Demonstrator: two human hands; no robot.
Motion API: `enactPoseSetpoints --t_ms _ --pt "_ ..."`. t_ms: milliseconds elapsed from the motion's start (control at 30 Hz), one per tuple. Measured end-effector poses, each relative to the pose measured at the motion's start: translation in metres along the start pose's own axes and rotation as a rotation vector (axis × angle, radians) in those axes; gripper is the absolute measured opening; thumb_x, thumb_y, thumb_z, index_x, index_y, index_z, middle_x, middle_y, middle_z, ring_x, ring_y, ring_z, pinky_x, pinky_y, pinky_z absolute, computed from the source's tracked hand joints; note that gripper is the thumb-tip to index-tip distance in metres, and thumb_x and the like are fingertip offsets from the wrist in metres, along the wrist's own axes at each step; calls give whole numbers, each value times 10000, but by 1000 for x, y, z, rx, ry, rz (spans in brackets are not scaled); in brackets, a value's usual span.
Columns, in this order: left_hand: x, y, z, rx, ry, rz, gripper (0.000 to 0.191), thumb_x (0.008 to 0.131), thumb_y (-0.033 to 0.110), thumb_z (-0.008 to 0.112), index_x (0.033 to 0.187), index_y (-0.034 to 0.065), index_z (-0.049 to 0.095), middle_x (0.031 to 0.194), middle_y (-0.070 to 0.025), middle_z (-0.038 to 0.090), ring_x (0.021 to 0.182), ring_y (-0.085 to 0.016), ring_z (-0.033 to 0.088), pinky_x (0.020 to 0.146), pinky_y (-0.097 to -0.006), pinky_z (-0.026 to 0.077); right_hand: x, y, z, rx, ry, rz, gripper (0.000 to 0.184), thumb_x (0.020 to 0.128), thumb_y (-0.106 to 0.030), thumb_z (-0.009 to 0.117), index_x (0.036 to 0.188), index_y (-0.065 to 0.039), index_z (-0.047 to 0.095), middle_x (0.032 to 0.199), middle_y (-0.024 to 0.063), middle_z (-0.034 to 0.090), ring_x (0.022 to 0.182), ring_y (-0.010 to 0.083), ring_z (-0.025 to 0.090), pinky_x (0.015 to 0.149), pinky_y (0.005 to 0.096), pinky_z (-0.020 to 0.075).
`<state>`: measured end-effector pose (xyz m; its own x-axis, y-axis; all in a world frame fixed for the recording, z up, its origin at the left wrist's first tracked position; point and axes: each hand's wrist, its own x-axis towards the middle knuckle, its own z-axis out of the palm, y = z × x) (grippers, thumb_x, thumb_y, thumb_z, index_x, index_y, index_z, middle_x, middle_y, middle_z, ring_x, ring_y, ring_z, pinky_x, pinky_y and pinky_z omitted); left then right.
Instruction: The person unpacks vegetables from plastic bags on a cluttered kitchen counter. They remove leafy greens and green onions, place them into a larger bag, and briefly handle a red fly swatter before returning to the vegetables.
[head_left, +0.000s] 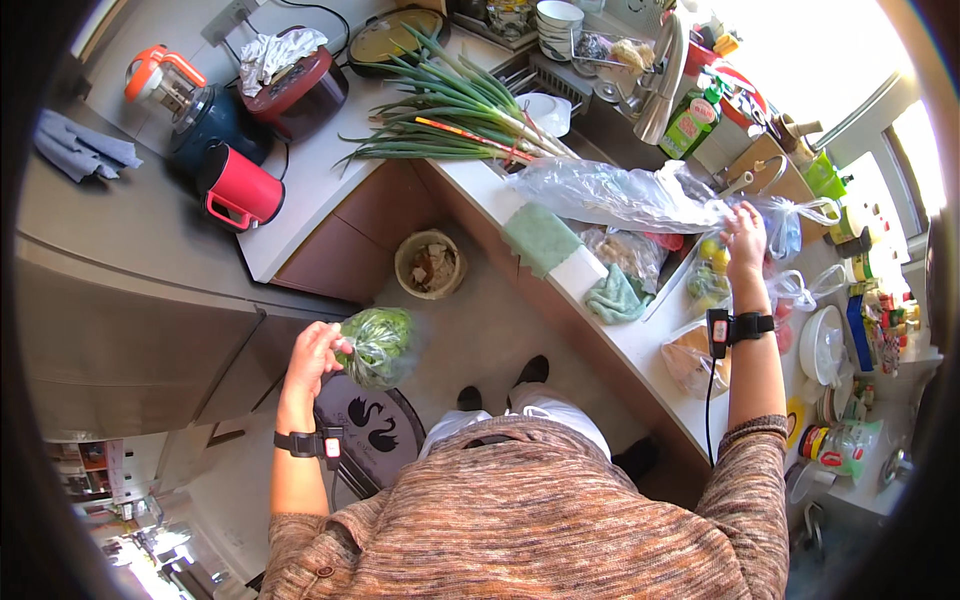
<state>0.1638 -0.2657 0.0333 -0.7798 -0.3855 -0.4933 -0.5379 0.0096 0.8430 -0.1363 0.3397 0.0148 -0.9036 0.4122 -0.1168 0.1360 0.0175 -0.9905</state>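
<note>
My left hand (316, 357) grips the gathered neck of a clear plastic bag of green vegetables (377, 339), which hangs over the floor at the left. At the right, my right hand (744, 238) is raised over the counter, at the end of a long clear plastic bag (622, 193); whether its fingers hold the film cannot be told. Long green onions (472, 112) lie across the counter corner, their white ends at the long bag. Close to my right hand, a knotted plastic bag (784, 227) and a bag of yellow and green produce (709, 270) rest on the counter.
A bin (430, 264) with scraps stands on the floor below the counter corner. Along the counter are a green cloth (543, 238), a steel faucet (664, 79) over the sink, and a white bowl (822, 345). A red kettle (244, 187) stands by a blender at the left.
</note>
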Motion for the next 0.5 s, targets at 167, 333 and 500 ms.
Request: enactPoseSetpoints --t_ms 167,333,500 --pt "-23 42 19 -22 23 48 225 920 280 568 828 78 529 712 -70 643 400 -22 368 453 -197 424 6 50 -3 -142 -51 211 737 856 -266 616 1453 -107 214 1249 135 488 1013 224 544 739 337 479" --pt "-47 90 21 -117 18 196 198 935 243 539 879 55 525 750 -80 626 423 -22 397 483 -188 431 -17 64 -2 -152 -153 266 729 849 -325 620 1446 -119 257 1247 109 502 1076 225 510 835 378 441" --pt "-60 134 33 -149 10 306 182 930 205 534 876 31 517 716 -106 610 410 -40 391 461 -168 389 -43 71 -3 -109 -418 362 472 861 -266 602 1292 -108 487 1122 14 572 920 126 554 752 323 449"
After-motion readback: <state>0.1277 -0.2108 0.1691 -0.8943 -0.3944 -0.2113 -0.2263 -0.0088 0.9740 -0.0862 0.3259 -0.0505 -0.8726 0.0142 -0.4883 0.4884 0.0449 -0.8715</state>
